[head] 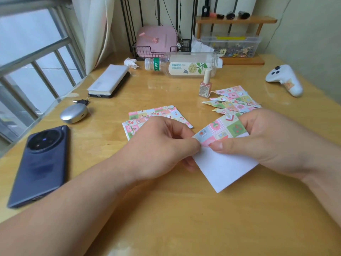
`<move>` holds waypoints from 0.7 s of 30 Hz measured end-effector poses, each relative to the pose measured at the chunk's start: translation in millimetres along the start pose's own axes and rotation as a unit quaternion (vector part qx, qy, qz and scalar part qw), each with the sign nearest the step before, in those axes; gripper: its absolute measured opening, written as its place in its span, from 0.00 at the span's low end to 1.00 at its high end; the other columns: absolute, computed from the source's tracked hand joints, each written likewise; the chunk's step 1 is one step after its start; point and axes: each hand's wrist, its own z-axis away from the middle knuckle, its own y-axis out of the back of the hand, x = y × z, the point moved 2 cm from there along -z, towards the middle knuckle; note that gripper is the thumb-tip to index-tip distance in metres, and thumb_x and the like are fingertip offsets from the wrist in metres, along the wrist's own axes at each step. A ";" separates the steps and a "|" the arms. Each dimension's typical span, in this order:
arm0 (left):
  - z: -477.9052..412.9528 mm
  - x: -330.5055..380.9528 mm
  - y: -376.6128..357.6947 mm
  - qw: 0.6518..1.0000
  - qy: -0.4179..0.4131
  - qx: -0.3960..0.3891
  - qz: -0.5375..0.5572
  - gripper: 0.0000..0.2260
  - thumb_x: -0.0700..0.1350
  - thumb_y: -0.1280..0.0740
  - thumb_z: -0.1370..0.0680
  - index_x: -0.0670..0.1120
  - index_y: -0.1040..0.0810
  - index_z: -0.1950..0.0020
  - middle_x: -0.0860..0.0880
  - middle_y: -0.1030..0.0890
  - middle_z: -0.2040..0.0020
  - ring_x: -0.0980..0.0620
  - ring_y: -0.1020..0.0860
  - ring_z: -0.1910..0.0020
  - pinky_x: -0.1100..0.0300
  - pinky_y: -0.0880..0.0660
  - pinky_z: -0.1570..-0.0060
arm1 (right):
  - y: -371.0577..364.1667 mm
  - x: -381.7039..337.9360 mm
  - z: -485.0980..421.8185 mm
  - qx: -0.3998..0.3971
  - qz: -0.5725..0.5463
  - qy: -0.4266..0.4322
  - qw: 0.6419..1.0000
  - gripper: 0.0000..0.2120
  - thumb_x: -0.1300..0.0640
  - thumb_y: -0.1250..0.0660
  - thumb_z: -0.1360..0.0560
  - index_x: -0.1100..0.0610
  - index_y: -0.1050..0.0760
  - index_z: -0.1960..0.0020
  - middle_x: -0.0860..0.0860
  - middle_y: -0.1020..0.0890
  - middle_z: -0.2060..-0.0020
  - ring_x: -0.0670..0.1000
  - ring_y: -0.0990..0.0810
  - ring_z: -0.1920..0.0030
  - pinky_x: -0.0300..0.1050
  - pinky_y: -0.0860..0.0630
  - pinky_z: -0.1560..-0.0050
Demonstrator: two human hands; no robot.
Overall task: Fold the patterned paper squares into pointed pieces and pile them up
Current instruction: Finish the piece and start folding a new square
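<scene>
Person's two bare forearms (73, 209), left grip (160, 146) and right grip (273, 141) bare, short plain thumbnail (218, 145)

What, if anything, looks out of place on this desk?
The clear plastic bottle lies on its side behind the nail polish rather than standing, and a crumpled tissue sits loose beside its cap end. Nothing looks spilled.
</scene>
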 end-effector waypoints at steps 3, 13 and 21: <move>0.7 4.5 8.0 1.000 0.001 -0.005 -0.007 0.06 0.41 0.32 0.33 0.40 0.17 0.66 0.40 0.17 0.69 0.45 0.18 0.71 0.54 0.21 0.61 | 6.3 -2.7 2.9 -0.014 0.009 -0.004 1.000 0.07 0.57 0.24 0.30 0.56 0.13 0.52 0.53 0.12 0.54 0.53 0.14 0.53 0.50 0.20 0.52; -3.3 3.6 20.8 0.985 -0.171 -0.021 -0.018 0.19 0.29 0.31 0.27 0.43 0.19 0.39 0.44 0.16 0.48 0.43 0.18 0.50 0.49 0.19 0.47 | 21.4 12.1 -2.0 -0.056 -0.142 -0.043 0.987 0.13 0.61 0.28 0.34 0.61 0.14 0.50 0.58 0.13 0.53 0.51 0.14 0.59 0.36 0.23 0.65; 1.2 9.6 8.1 0.969 -0.240 0.001 -0.061 0.05 0.39 0.26 0.27 0.43 0.14 0.52 0.49 0.15 0.54 0.52 0.17 0.55 0.63 0.24 0.54 | 2.3 7.2 -2.9 -0.118 -0.193 0.002 0.974 0.08 0.64 0.28 0.30 0.56 0.13 0.54 0.55 0.13 0.58 0.49 0.15 0.59 0.36 0.21 0.61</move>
